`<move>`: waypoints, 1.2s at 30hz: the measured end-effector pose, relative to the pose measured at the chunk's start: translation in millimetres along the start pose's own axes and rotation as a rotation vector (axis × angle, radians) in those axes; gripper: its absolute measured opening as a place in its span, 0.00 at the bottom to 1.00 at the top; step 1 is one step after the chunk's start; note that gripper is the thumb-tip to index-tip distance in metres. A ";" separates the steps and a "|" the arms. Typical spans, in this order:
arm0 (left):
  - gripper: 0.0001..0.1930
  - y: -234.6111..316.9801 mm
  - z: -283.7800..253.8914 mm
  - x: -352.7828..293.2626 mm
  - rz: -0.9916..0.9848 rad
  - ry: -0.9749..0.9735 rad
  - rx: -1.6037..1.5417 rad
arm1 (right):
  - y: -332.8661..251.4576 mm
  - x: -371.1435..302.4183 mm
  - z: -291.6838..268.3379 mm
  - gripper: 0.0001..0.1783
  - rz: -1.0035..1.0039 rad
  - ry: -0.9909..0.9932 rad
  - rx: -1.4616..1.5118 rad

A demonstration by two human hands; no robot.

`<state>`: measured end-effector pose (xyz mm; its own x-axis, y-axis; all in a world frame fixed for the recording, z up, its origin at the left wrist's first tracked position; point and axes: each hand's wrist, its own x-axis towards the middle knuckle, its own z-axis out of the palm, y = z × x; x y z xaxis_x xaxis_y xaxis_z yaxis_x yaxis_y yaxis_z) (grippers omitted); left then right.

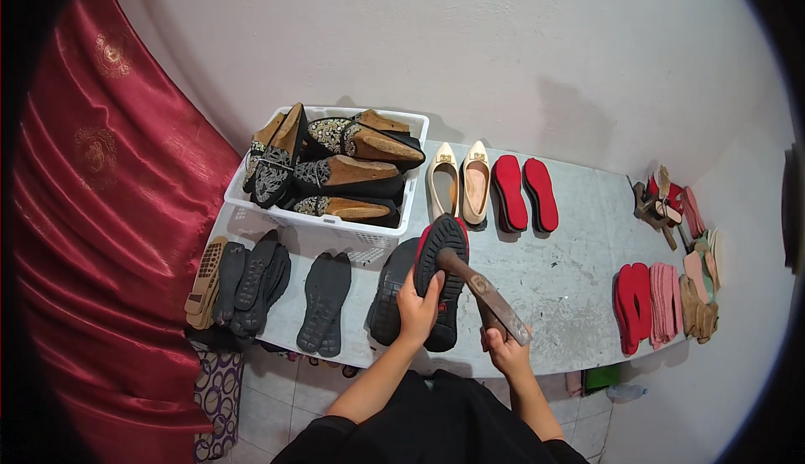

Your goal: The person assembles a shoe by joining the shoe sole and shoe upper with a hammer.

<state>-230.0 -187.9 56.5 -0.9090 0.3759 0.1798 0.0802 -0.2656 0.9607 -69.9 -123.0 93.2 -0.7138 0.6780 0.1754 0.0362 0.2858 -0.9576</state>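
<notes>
Your left hand (417, 309) is closed on the near end of a black sole (429, 254) with a red edge, raised near the middle of the table's (570, 279) front edge, above two dark pieces (440, 330). Your right hand (507, 353) grips a hammer (490, 296), its round end over the tread; whether it touches cannot be told from this angle.

Watch your left thumb: it lies just beside that round end, so a blow off line could catch it. With the sole tilted and gripped at one end, a hit toward its far tip could twist it out of your fingers. The pale shoes (475, 191) stand just beyond that tip, so a push toward the back edge could knock them.

At the table's back left corner, the white basket (352, 229) holds dark shoes (272, 179) with patterned uppers, heaped on wooden lasts (356, 170). Some rise above the rim, so a bump to the basket might tip one out.
</notes>
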 end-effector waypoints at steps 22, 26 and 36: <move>0.15 36.8 -2.9 -1.5 -0.031 -0.062 0.241 | -13.3 4.8 10.2 0.13 0.012 -0.013 0.041; 0.14 23.5 -4.4 3.3 -0.009 -0.020 0.163 | -31.9 11.6 4.7 0.15 -0.119 -0.094 -0.200; 0.15 32.3 -4.2 3.5 0.012 0.049 0.281 | -29.4 1.4 2.3 0.10 -0.031 -0.213 -0.052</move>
<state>-232.4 -198.8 87.2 -0.9255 0.3289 0.1877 0.1952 -0.0105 0.9807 -73.6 -132.1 121.0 -0.8466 0.5114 0.1475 0.0437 0.3430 -0.9383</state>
